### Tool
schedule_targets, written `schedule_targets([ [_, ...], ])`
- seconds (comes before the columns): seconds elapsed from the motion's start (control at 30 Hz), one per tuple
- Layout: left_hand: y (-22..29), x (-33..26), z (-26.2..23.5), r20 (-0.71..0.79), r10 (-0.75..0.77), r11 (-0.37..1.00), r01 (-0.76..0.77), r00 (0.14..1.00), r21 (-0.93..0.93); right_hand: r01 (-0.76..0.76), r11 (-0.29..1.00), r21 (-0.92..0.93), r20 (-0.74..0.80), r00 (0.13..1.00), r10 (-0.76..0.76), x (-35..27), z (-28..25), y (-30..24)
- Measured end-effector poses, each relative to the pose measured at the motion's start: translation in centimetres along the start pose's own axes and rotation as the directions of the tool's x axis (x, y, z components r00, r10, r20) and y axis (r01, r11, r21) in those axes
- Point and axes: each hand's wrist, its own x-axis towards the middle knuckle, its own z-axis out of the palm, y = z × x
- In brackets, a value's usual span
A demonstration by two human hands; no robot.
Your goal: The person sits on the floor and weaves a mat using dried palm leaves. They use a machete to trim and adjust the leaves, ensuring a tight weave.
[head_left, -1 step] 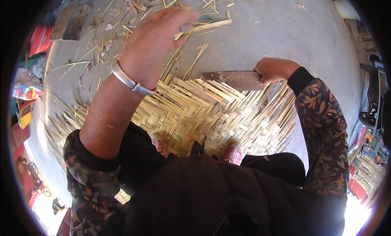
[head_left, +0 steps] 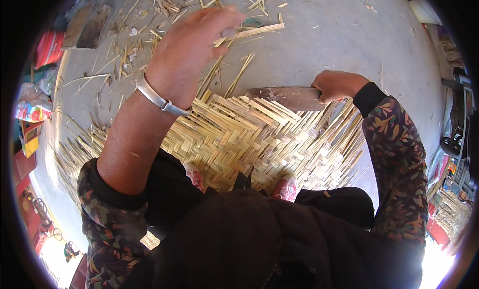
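Observation:
I am crouched over a partly woven mat of pale bamboo strips (head_left: 239, 139) lying on a concrete floor. My left hand (head_left: 187, 49), with a silver bracelet (head_left: 160, 100) on the wrist, is raised above the mat's far edge, its fingertips pinched on a thin bamboo strip (head_left: 259, 29). My right hand (head_left: 333, 84) grips the handle end of a broad, dark knife (head_left: 284, 97), whose blade lies flat across the mat's far edge and points left. My feet in pink shoes (head_left: 287, 188) rest on the near part of the mat.
Loose bamboo strips (head_left: 149, 19) litter the floor beyond the mat. A wooden block (head_left: 90, 24) lies at the top left. Colourful bags (head_left: 30, 109) lie at the left, a white container (head_left: 424, 9) at the top right, and dark clutter (head_left: 456, 139) along the right.

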Motion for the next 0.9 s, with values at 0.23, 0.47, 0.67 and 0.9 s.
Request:
schedule_targets([
  [0.23,0.5,-0.5,0.6,0.012,0.048,0.998,-0.048,0.999,0.029,0.031,0.999,0.011,-0.035,0.999,-0.030,0.7,0.2,-0.6],
  [0.47,0.6,-0.6,0.1,0.029,0.056,0.998,-0.057,0.998,0.032,-0.023,0.995,0.096,-0.003,1.000,0.023,-0.1,-0.1,0.3],
  [0.67,0.6,-1.5,0.2,0.036,0.100,0.994,-0.101,0.994,0.051,-0.057,0.990,0.129,-0.050,0.997,0.063,0.9,1.0,1.3],
  [0.9,1.2,-2.3,0.3,0.014,0.136,0.990,-0.136,0.991,0.043,-0.071,0.982,0.175,0.024,0.997,0.068,1.0,1.8,-0.2],
])
